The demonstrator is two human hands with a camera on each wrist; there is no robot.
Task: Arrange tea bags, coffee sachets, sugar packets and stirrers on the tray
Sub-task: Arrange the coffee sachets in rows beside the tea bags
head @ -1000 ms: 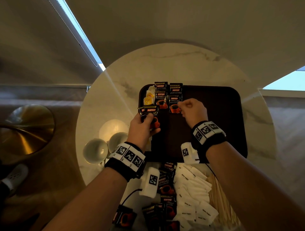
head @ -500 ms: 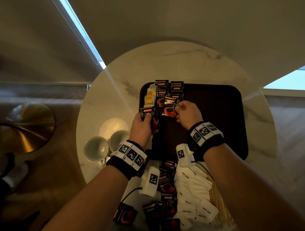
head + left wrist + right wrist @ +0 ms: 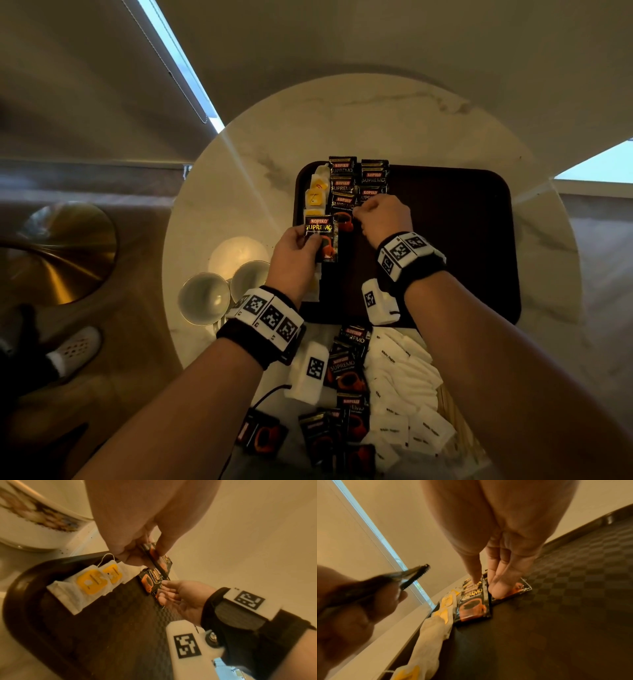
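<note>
A dark brown tray (image 3: 445, 240) lies on the round marble table. Tea bags (image 3: 317, 192) with yellow tags line its left edge. Beside them, black coffee sachets (image 3: 342, 178) lie in two overlapping columns. My left hand (image 3: 294, 260) grips a small stack of coffee sachets (image 3: 322, 240) just above the tray's left rim; the stack shows edge-on (image 3: 412, 577) in the right wrist view. My right hand (image 3: 383, 219) has curled fingers (image 3: 498, 588). It pinches the nearest coffee sachet (image 3: 150, 582) low on the tray, at the near end of the columns.
Two cups (image 3: 203, 298) and a saucer (image 3: 239, 253) stand left of the tray. At the table's near edge lie loose coffee sachets (image 3: 349, 373), white sugar packets (image 3: 404, 387) and wooden stirrers (image 3: 459, 421). A brass round object (image 3: 58, 253) is on the floor at the left.
My right hand carried a coffee sachet leftward from the right column and set it down at the near end of the left column. The left hand's stack rose slightly.
</note>
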